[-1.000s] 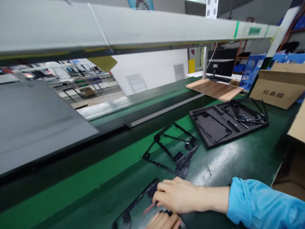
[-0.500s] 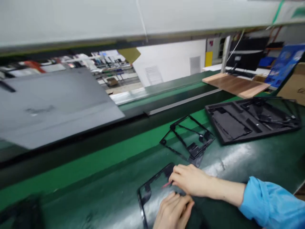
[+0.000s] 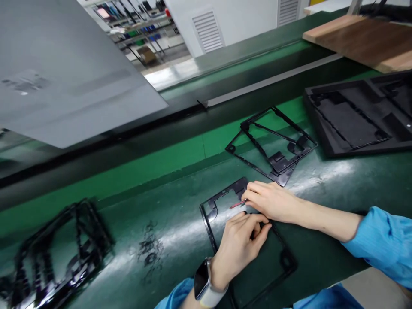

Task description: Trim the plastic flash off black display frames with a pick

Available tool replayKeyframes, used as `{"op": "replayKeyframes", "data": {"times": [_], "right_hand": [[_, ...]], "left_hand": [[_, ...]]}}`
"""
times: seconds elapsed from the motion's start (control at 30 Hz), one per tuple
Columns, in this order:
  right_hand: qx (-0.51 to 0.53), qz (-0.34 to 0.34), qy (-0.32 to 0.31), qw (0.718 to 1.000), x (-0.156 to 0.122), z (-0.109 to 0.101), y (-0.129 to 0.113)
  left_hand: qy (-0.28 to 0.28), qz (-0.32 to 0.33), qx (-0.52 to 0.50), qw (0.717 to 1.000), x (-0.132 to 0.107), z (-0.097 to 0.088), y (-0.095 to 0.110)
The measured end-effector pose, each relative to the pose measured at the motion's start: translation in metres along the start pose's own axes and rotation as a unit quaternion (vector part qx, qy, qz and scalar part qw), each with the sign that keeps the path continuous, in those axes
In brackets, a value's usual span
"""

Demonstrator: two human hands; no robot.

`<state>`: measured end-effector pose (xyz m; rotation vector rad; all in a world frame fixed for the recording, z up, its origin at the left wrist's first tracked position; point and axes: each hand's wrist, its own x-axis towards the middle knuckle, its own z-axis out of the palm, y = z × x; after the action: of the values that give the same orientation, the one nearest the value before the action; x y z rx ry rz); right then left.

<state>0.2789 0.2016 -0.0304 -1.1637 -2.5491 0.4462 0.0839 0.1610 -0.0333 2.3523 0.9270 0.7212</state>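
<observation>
A thin black rectangular frame (image 3: 208,227) lies on the green bench under both hands. My left hand (image 3: 243,238), with a watch on its wrist, is closed, its thumb and fingertips pinched at the frame's right side. Just beyond it my right hand (image 3: 273,201) is closed over the same side. A slim red stick-like piece (image 3: 238,204) pokes out from the right fingers over the frame's opening; the rest of it is hidden, so its kind is unclear. Farther back, two similar black frames (image 3: 262,150) overlap each other on the bench.
At the lower left sits a pile of black frames (image 3: 61,257). A dark foam tray (image 3: 331,148) holding frames is at the right, with a wooden board (image 3: 360,38) behind it. A large grey panel (image 3: 96,77) rises over a dark channel at the back left.
The view has tilted downward, bringing my left wrist and the pile of frames into sight. Both hands stay at the same side of the frame, and the red piece still shows.
</observation>
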Motion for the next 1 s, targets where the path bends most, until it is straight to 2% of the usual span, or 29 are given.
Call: {"op": "replayKeyframes", "data": {"times": [0.2, 0.43, 0.83, 0.93, 1.0], "right_hand": [[0.004, 0.002, 0.006, 1.000, 0.001, -0.001, 0.000], [0.004, 0.008, 0.001, 1.000, 0.002, -0.002, -0.001], [-0.012, 0.019, -0.001, 1.000, 0.002, -0.002, -0.004], [-0.013, 0.018, 0.006, 1.000, 0.002, -0.001, -0.003], [-0.013, 0.015, 0.008, 1.000, 0.002, 0.000, -0.002]], "left_hand": [[0.001, 0.013, 0.015, 1.000, 0.003, 0.000, 0.003], [0.028, 0.071, 0.109, 0.991, 0.004, 0.007, 0.010], [0.003, 0.045, 0.079, 0.996, 0.001, 0.007, 0.011], [-0.009, 0.009, 0.041, 0.999, 0.002, -0.005, 0.011], [-0.002, -0.045, 0.009, 0.999, -0.001, -0.024, 0.007]]}}
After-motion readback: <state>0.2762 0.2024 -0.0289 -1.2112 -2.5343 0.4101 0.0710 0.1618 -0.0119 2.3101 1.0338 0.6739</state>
